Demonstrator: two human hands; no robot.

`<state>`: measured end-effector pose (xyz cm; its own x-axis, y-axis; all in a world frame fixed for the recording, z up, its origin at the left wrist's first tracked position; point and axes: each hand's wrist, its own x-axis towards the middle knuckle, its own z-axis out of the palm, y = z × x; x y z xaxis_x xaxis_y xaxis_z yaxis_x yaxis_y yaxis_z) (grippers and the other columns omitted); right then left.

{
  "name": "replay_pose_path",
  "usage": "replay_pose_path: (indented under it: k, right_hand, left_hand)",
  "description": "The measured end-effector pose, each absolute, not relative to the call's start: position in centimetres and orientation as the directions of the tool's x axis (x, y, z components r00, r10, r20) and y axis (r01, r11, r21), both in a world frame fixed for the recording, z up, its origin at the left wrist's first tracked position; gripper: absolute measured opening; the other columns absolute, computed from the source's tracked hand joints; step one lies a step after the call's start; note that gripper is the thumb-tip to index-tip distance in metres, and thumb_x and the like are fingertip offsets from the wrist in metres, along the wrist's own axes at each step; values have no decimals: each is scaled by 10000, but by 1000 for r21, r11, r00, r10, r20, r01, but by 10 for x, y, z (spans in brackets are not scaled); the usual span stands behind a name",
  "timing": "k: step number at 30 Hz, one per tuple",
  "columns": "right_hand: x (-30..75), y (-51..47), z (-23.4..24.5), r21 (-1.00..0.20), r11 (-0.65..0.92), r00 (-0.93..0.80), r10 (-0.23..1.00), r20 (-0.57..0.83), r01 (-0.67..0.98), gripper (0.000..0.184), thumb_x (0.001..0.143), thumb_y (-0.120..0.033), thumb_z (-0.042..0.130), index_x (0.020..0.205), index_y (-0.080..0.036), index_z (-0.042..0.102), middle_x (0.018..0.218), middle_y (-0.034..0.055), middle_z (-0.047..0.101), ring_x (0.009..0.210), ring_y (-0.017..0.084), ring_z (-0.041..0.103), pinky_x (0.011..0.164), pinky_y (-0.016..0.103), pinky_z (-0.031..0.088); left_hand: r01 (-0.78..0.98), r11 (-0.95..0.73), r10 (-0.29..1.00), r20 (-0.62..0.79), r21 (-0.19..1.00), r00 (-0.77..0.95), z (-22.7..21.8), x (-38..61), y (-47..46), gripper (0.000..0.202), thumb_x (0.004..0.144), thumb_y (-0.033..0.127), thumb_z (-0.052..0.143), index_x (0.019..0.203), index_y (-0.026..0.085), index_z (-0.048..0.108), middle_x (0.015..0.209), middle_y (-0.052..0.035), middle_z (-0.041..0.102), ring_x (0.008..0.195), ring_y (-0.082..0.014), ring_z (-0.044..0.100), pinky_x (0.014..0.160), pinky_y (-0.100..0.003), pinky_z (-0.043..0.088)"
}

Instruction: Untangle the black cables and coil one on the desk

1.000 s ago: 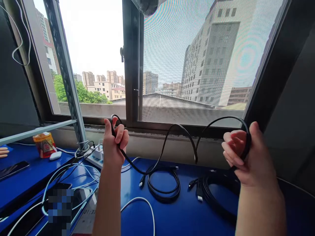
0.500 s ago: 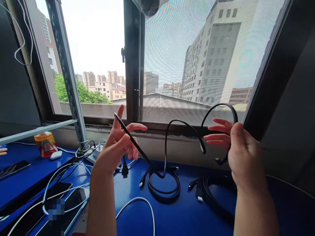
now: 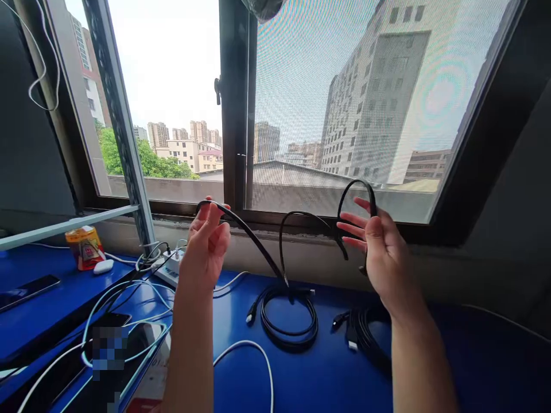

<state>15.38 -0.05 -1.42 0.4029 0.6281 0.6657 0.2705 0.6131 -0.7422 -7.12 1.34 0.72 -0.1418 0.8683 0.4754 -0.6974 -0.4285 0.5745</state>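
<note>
While the left hand (image 3: 204, 244) pinches a black cable (image 3: 257, 240) between its thumb and fingers, the right hand (image 3: 383, 255) presses another stretch of it under the thumb, with the remaining fingers spread. The cable hangs in loose curves between the 2 hands, raised before the window (image 3: 235, 126); I cannot tell whether its low middle touches the coil below. That middle coil (image 3: 289, 346) lies on the blue table (image 3: 327, 378) between the forearms, a light-tipped plug (image 3: 249, 317) beside it. A right coil (image 3: 368, 339) is partly hidden by the right forearm. Just left of the left forearm sits a white power strip (image 3: 167, 273); a white cord (image 3: 270, 373) curves across the table nearer the camera.
</note>
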Motion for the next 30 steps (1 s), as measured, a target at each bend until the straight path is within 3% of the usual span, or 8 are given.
replay_pose_path:
  k: [2, 5, 8, 11, 17, 21, 25, 30]
  right_hand:
    - [146, 0, -15, -805, 573, 325, 740, 589, 154, 728, 651, -812, 494, 1121, -257, 530, 1014, 79, 682, 761, 184, 680, 594, 279, 541]
    - [134, -1, -15, -875, 482, 226, 847, 480, 53, 725, 650, -813, 484, 1109, -252, 481, 936, 75, 699, 510, 142, 618, 405, 232, 426]
    - [123, -4, -13, -901, 432, 179, 885, 430, 27, 734, 653, -814, 471, 1081, -218, 462, 816, 62, 697, 341, 65, 421, 326, 202, 273]
    - [119, -11, -11, -898, 436, 117, 890, 441, 61, 757, 657, -813, 473, 1098, -198, 452, 760, 35, 667, 350, 39, 341, 335, 197, 276]
    - [117, -29, -8, -801, 527, 64, 823, 564, 285, 740, 563, -508, 784, 1178, -218, 493, 874, 15, 619, 443, 35, 392, 383, 187, 387]
    - [117, -30, -6, -720, 560, 182, 724, 666, 410, 513, 642, -379, 731, 1103, -210, 581, 808, 4, 621, 472, 56, 451, 431, 198, 445]
    - [120, -29, -4, -618, 599, 345, 516, 784, 509, 322, 715, -381, 688, 1003, -240, 662, 714, -8, 620, 565, 100, 536, 505, 212, 481]
    - [130, -31, -3, -572, 546, 414, 395, 820, 612, 329, 756, -439, 670, 1014, -236, 686, 682, 7, 650, 635, 162, 616, 597, 278, 500]
  left_hand:
    - [-712, -397, 886, 443, 579, -134, 8, -65, 13, 158, 675, 161, 765, 688, 202, 613, 606, 72, 642, 279, 9, 272, 276, -159, 180]
    - [-711, -371, 905, 404, 597, -133, 8, -53, 13, 188, 667, 173, 765, 703, 199, 582, 622, 74, 635, 277, 10, 269, 285, -166, 161]
    - [-666, -370, 913, 385, 648, -133, 7, -45, 13, 231, 663, 208, 764, 729, 196, 543, 664, 65, 639, 288, 9, 276, 299, -177, 166]
    - [-574, -384, 920, 356, 724, -165, 6, -40, 15, 224, 708, 260, 725, 733, 192, 513, 597, 66, 590, 290, -3, 298, 311, -186, 167]
    - [-360, -350, 937, 328, 865, -123, 3, -36, 19, 186, 812, 357, 609, 792, 205, 502, 466, 84, 482, 268, -39, 332, 319, -187, 192]
    - [-208, -373, 927, 370, 904, -55, 0, -32, 18, 255, 799, 424, 608, 888, 197, 532, 488, 53, 549, 289, -62, 398, 331, -193, 235]
    - [20, -525, 849, 526, 851, -55, -1, -30, 13, 315, 739, 461, 662, 877, 186, 592, 571, 8, 641, 424, -91, 524, 430, -203, 368]
    - [345, -624, 644, 711, 701, -281, 0, -31, 7, 360, 651, 457, 749, 815, 216, 537, 605, 52, 614, 489, -93, 525, 523, -234, 409]
